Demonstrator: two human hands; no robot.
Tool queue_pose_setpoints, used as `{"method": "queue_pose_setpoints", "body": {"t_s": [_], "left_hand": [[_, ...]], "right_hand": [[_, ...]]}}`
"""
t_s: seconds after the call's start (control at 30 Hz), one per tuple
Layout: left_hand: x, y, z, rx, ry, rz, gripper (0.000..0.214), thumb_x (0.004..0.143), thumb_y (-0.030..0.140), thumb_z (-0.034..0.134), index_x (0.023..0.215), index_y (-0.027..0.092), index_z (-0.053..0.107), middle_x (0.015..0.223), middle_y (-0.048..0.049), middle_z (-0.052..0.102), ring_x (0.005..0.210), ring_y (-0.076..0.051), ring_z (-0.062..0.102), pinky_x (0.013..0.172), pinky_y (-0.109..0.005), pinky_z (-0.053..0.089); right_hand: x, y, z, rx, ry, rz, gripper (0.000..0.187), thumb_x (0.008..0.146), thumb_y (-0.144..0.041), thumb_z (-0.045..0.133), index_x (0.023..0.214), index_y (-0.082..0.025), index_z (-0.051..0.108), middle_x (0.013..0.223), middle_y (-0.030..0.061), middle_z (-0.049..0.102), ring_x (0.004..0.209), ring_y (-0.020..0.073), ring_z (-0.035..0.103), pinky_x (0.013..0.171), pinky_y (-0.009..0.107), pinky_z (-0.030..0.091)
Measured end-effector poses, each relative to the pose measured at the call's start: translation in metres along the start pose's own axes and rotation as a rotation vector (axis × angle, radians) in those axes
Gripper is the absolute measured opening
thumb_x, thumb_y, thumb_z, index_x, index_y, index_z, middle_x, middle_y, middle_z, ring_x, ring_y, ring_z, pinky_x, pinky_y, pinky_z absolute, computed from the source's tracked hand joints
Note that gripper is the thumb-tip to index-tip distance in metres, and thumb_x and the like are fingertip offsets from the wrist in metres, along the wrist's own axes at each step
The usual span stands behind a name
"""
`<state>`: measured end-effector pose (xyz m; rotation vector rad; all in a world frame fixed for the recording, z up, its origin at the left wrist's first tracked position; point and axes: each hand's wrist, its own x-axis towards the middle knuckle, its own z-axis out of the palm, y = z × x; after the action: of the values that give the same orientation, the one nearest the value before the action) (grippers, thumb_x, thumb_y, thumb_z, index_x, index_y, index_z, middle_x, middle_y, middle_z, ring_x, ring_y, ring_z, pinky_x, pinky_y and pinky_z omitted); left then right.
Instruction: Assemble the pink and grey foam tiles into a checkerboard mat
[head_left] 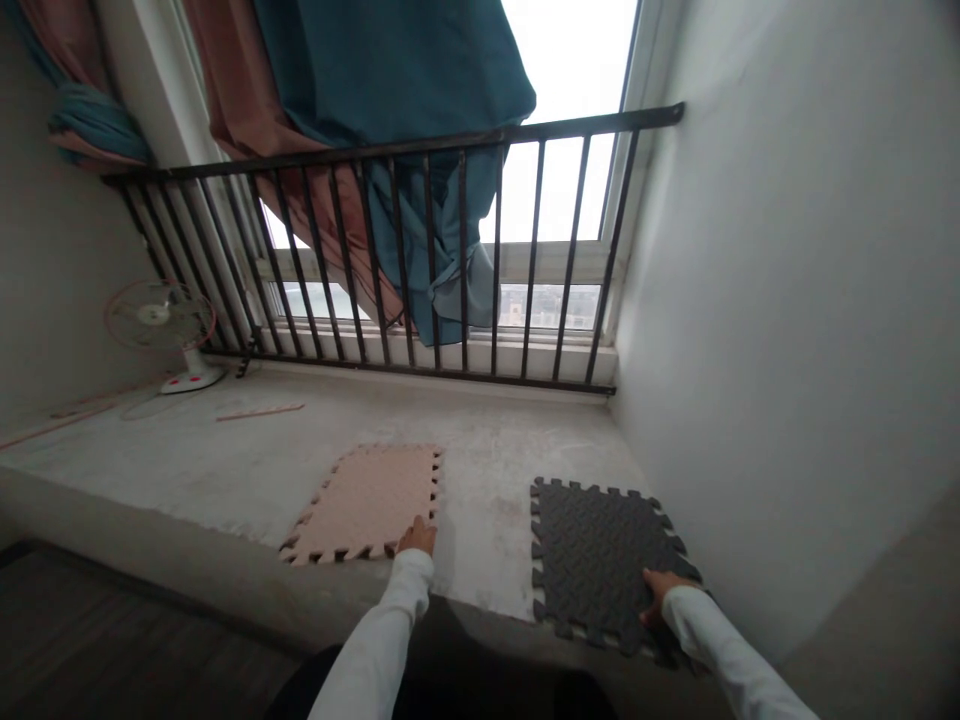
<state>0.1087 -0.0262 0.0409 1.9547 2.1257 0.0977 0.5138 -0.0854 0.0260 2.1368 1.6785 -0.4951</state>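
A beige interlocking foam mat tile [367, 500] lies on the pale concrete ledge, its toothed edges showing. My left hand [418, 536] is closed at that tile's near right corner. Further right, a dark grey foam mat tile [592, 560] with a textured top reaches the ledge's front edge near the wall. My right hand [664, 592] grips its right near part, with the thumb on top and some fingers hidden. A strip of bare concrete separates the two tiles.
A black metal railing [442, 375] runs along the back before a window, with teal and pink curtains [397, 70] hanging over it. A small fan [187, 370] stands at the left. A thin strip [260, 412] lies on the ledge. The white wall [787, 300] bounds the right.
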Motion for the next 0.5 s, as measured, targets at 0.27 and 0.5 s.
{"method": "queue_pose_setpoints", "body": {"t_s": [0.27, 0.5], "left_hand": [[-0.068, 0.125, 0.057, -0.095, 0.053, 0.616, 0.027, 0.076, 0.012, 0.043, 0.097, 0.019, 0.058, 0.114, -0.0071, 0.056, 0.095, -0.017, 0.055, 0.083, -0.029, 0.044], [-0.114, 0.19, 0.103, 0.023, 0.374, 1.142, 0.018, 0.08, 0.018, 0.041, 0.082, 0.02, 0.059, 0.102, -0.0043, 0.062, 0.07, -0.014, 0.057, 0.051, -0.028, 0.044]], "right_hand": [[-0.002, -0.009, -0.004, 0.024, 0.005, 0.009, 0.064, 0.046, -0.026, 0.069, 0.107, -0.011, 0.055, 0.11, 0.0184, 0.057, 0.1, 0.0287, 0.054, 0.085, 0.036, 0.043], [-0.009, -0.009, -0.007, 0.048, 0.014, 0.049, 0.066, 0.045, -0.026, 0.069, 0.109, -0.017, 0.053, 0.114, 0.0142, 0.056, 0.103, 0.0266, 0.052, 0.089, 0.037, 0.04]]}}
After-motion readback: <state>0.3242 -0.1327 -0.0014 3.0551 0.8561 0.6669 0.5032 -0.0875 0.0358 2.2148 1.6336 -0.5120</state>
